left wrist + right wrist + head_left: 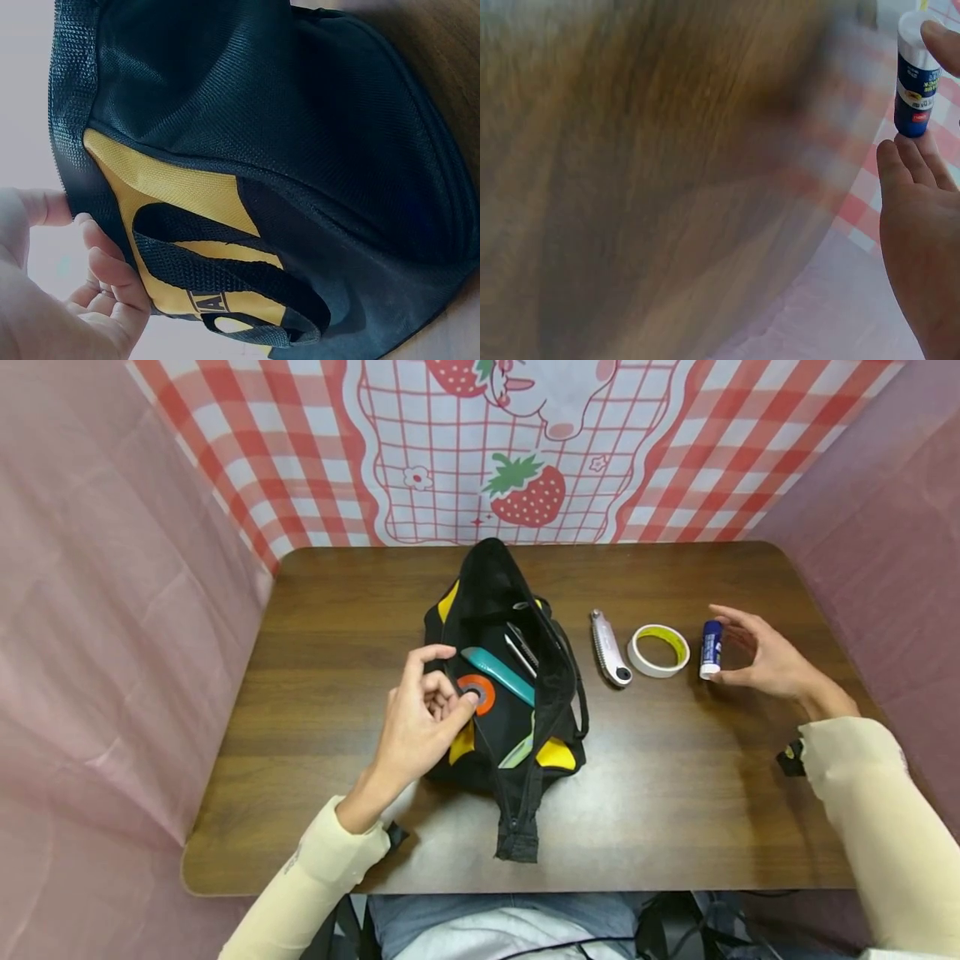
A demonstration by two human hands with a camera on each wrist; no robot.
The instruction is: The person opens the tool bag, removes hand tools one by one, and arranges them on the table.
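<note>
A black bag with yellow patches [557, 753] lies unzipped in the middle of the table. My left hand [420, 714] pinches its zipped edge between thumb and forefinger; in the left wrist view the fingertips are on the black zip band [79, 161]. Inside the bag show a long teal object [498, 675], an orange ring [483, 683], thin silvery pieces [521, 652] and a pale green item [517, 752]. On the right, my right hand [780, 660] holds a blue and white glue stick [711, 650] end to end, thumb on the white end [913, 30], fingers at the blue one.
Between bag and glue stick lie a roll of tape [658, 651] and a grey-white slim tool [610, 648] with a dark round end. The wooden table [322, 693] meets a red-checked backdrop [292, 468] at the back. Pink cloth hangs on both sides.
</note>
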